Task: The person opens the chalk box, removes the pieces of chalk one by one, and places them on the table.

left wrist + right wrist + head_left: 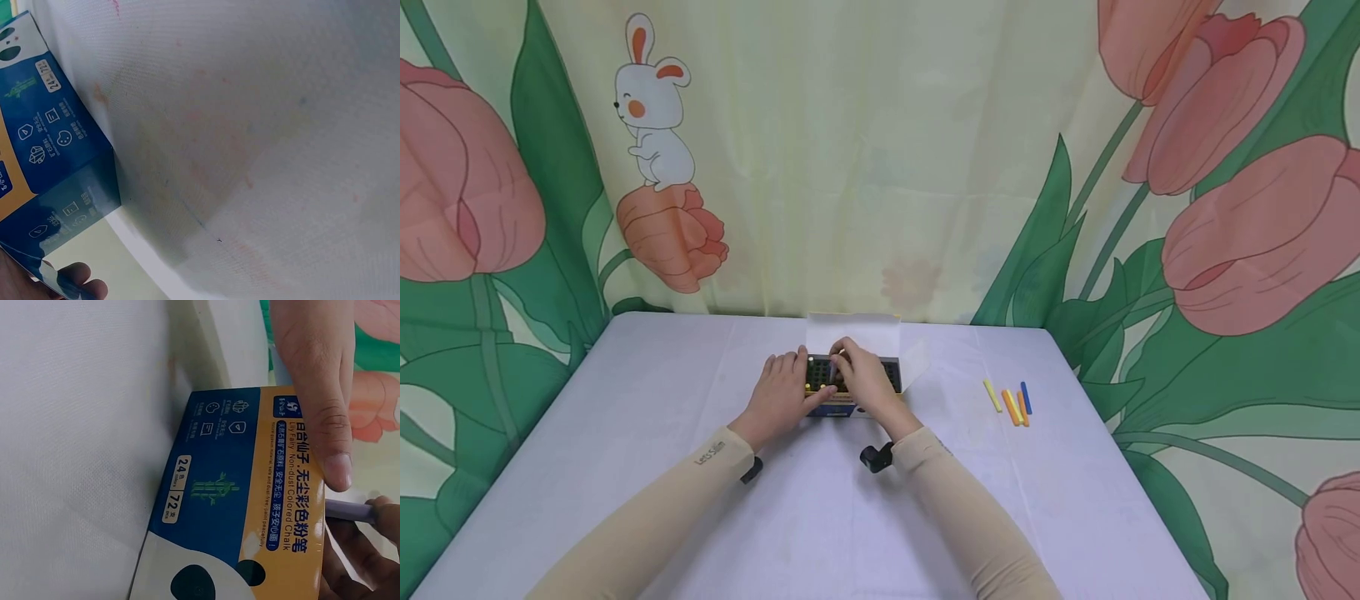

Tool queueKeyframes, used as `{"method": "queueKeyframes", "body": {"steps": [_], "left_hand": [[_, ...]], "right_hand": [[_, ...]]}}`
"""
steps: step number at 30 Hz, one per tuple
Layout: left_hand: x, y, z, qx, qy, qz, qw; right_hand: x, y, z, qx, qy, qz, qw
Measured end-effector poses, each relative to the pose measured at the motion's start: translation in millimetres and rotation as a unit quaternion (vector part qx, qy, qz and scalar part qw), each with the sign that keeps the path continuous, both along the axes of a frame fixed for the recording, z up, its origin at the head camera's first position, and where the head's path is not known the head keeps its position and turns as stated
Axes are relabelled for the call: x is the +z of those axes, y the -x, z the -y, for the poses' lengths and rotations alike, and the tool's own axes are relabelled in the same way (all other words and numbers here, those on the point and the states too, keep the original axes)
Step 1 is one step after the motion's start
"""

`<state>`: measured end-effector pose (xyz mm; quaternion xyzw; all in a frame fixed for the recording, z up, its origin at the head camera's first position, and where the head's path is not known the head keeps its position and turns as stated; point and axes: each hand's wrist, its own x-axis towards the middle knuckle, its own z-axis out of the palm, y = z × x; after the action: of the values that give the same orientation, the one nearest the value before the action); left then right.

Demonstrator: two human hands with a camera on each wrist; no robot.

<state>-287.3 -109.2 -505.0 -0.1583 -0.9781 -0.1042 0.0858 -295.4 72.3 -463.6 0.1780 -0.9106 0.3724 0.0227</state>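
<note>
Chalk box [215, 440], marked "Lily Fairy Non-dust Colored Chalk" with 24 and 72 printed on its blue and orange front, stands upright on the white-covered table [647, 400], around mid-width and towards the far edge. Its lid [853, 335] is raised at the back and a white side flap [916, 364] projects at the right end. Inside is a dark perforated insert [891, 371]; a few yellow chalk ends [811, 362] show at its left side.

Left hand [781, 390] is clamped on the left end of the box, thumb along the front rim, fingers round the end panel. Right hand [859, 375] is over the opening, fingers bent and pinching a greyish-purple chalk stick [350, 510]; the stick's lower end is hidden behind the front panel, so its seating cannot be told.

Loose sticks lie on the cloth to the right, well apart from the box: one yellow stick [992, 395] by itself, then a close group of two orange, one yellow and one blue stick [1026, 397]. Both forearms wear beige sleeves [647, 517]. Behind the table hangs a curtain [850, 167] printed with tulips and a rabbit.
</note>
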Motion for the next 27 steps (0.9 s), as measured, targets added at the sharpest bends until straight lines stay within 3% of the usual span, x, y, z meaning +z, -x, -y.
{"method": "queueKeyframes", "body": {"steps": [9,16,27], "left_hand": [[2.1,-0.4,-0.7,0.000,0.007,0.008,0.9999],[2.8,-0.2,-0.8,0.008,0.015,0.015,0.9997],[2.9,-1.8,-2.1,0.010,0.003,0.025,0.9996]], "right_hand": [[0.0,2.9,-5.8,-0.033,0.005,-0.029,0.999],[9.3,6.1,-12.8,-0.066,0.034,-0.058,0.996],[16.5,15.8,-49.0,-0.111,0.057,-0.087,0.988]]}}
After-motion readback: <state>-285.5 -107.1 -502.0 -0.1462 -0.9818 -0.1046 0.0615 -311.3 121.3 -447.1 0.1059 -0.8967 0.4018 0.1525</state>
